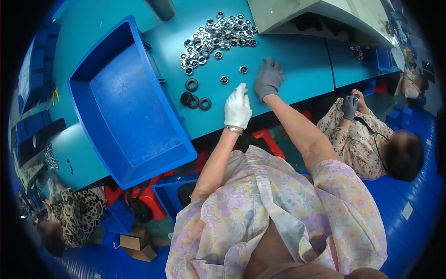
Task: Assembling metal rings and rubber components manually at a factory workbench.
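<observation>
Head view: my white-gloved left grip [238, 107] narrow, contents unclear; grey-gloved right grip [270, 78] spread. Two shiny silver-black round hubs [243, 69] just beyond left grip. Probably reaching step; next pick calls for fingertip pinch.

Teal table [302, 65]: blue bin [125, 107], heaped silvery wheels [217, 36], black rings [186, 98].

The top edge cuts off the dark round tube [161, 8]. The shiny bits [356, 51] by the far-right blue box [383, 60] are too small to tell.
</observation>
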The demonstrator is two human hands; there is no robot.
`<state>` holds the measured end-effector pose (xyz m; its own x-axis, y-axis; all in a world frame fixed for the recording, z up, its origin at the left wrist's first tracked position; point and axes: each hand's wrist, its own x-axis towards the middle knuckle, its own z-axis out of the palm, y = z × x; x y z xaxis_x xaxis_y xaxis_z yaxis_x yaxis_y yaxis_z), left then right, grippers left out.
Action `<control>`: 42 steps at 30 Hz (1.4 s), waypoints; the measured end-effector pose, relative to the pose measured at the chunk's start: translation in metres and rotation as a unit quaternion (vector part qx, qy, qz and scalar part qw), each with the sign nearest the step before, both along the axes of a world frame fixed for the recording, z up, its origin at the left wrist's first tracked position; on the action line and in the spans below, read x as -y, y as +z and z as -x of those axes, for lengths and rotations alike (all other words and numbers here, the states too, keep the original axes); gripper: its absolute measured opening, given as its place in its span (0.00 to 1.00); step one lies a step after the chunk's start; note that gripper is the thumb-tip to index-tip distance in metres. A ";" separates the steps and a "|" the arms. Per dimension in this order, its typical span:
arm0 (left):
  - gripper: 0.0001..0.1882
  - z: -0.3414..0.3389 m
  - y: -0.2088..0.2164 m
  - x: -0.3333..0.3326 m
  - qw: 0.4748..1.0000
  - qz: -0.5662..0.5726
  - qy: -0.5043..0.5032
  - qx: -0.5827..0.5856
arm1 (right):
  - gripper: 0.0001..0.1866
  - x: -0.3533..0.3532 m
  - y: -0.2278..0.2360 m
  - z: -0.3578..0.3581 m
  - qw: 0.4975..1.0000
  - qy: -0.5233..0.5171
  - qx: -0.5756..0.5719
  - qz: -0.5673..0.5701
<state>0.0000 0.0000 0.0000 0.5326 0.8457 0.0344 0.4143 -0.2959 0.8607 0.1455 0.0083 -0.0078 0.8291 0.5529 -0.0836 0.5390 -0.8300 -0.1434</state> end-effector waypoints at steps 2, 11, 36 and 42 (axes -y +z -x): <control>0.20 0.006 -0.004 0.005 0.998 -0.063 -0.011 0.022 | 0.15 0.005 -0.002 0.004 1.000 0.013 0.025 0.005; 0.17 0.010 -0.015 0.000 0.993 -0.098 -0.043 0.055 | 0.14 0.004 -0.014 -0.003 0.995 0.044 0.083 -0.026; 0.14 0.042 -0.005 0.001 0.987 -0.132 -0.080 0.038 | 0.17 -0.008 -0.010 0.003 0.998 0.033 0.040 -0.027; 0.12 0.046 -0.002 -0.003 0.987 -0.120 -0.093 0.045 | 0.17 -0.017 0.002 0.005 0.999 -0.002 0.032 -0.015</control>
